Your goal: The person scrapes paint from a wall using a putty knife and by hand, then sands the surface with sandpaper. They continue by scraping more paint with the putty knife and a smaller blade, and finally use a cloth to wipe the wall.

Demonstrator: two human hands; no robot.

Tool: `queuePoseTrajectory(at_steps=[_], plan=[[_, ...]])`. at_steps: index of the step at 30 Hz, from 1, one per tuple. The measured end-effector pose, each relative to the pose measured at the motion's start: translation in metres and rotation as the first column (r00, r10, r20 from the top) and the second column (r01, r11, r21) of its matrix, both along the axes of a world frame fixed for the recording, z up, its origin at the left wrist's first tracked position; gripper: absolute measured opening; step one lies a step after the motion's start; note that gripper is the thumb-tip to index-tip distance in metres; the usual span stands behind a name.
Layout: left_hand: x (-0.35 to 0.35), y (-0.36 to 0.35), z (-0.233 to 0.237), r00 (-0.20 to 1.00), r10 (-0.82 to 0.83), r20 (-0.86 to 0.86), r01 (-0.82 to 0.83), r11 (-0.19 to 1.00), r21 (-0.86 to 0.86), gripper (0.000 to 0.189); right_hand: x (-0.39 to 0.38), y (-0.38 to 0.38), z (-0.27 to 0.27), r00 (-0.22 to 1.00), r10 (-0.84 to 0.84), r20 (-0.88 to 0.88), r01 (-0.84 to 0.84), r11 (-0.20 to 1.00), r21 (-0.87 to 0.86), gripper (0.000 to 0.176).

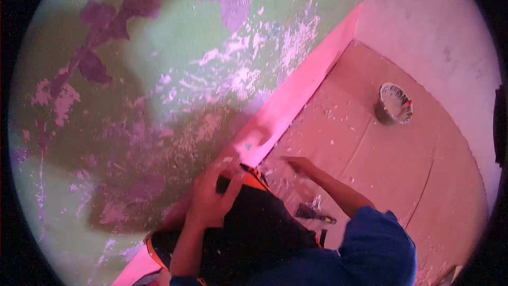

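Note:
My left hand point(211, 193) is raised beside my knee, close to the wall point(174, 82). Its thumb stands apart from the fingers, and I see nothing held between them. Over the floor, my right hand point(300, 166) reaches toward the foot of the wall with its fingers stretched out and nothing visible in them. A scraper point(312, 213) with a dark blade and a yellow-marked handle lies on the floor by my leg, below the right forearm. The green wall paint has peeled in patches, and a pink skirting strip point(296, 108) runs along the wall's base.
A bucket point(394, 105) with a pale-smeared inside stands on the brown floor covering point(381, 164) toward the far right. Loose paint flakes are scattered along the wall. A pale second wall point(439, 32) closes off the far side. My black-and-orange trousers point(259, 217) fill the lower middle.

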State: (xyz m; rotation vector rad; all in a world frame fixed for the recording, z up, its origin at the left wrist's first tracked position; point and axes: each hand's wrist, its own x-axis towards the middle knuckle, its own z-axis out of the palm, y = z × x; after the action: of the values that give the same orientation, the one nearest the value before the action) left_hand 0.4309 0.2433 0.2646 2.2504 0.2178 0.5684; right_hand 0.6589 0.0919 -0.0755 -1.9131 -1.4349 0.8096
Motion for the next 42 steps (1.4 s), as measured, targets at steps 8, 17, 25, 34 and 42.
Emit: queuePoseTrajectory(at_steps=[8,17,25,34,42], plan=[[0.024,-0.010,0.018,0.988,0.111,0.109,-0.089,0.977,-0.192,0.017,0.132,0.069,0.286,0.686,-0.661,-0.305,0.577,0.238,0.781,0.039],[-0.001,0.008,0.055,0.997,-0.020,0.077,-0.003,0.959,0.282,0.017,0.123,0.171,0.390,0.310,-0.345,-0.886,0.882,-0.243,0.403,0.039],[0.014,0.010,0.081,0.988,-0.116,0.101,0.062,0.903,0.425,0.024,0.096,0.175,0.313,0.640,-0.641,-0.424,0.495,-0.078,0.865,0.040],[0.030,0.012,0.083,0.995,-0.076,0.062,0.034,0.861,0.507,0.022,0.085,0.207,0.287,0.705,-0.652,-0.278,0.339,-0.034,0.940,0.040],[-0.002,0.033,0.067,0.991,-0.059,0.121,-0.003,0.891,0.454,0.024,0.150,0.159,0.311,0.479,-0.418,-0.772,0.845,-0.017,0.534,0.042]])
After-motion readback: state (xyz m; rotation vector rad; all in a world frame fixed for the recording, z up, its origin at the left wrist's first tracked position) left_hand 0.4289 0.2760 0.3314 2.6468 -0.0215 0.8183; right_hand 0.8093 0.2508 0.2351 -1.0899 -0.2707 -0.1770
